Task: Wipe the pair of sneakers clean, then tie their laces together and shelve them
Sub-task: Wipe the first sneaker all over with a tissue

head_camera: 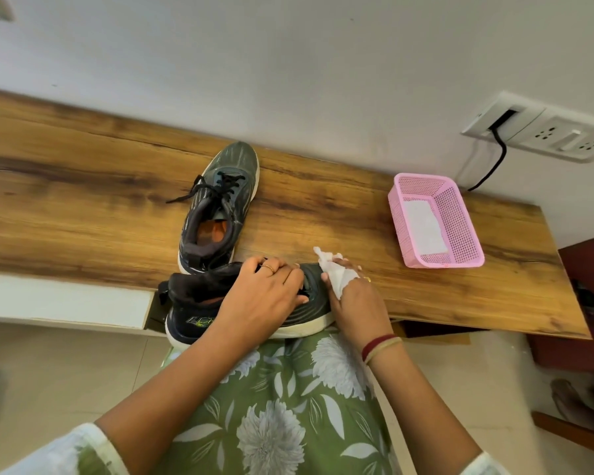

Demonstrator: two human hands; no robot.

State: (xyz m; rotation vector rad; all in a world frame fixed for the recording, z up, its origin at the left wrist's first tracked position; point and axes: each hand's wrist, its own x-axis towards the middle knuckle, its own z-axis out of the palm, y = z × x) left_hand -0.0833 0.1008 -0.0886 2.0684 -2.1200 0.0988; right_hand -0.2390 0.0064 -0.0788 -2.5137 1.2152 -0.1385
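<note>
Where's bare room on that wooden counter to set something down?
Widest: wooden counter left of the far dark sneaker. Also between it and the pink mesh basket. Crowded in front: left hand, right hand, white wipe on the near dark sneaker.

Noted open table point(66, 186) left of far sneaker point(220, 197) and between it and pink basket point(467, 231). Blocked behind by wall point(288, 63), in front by near sneaker point(309, 310) at table edge.
</note>
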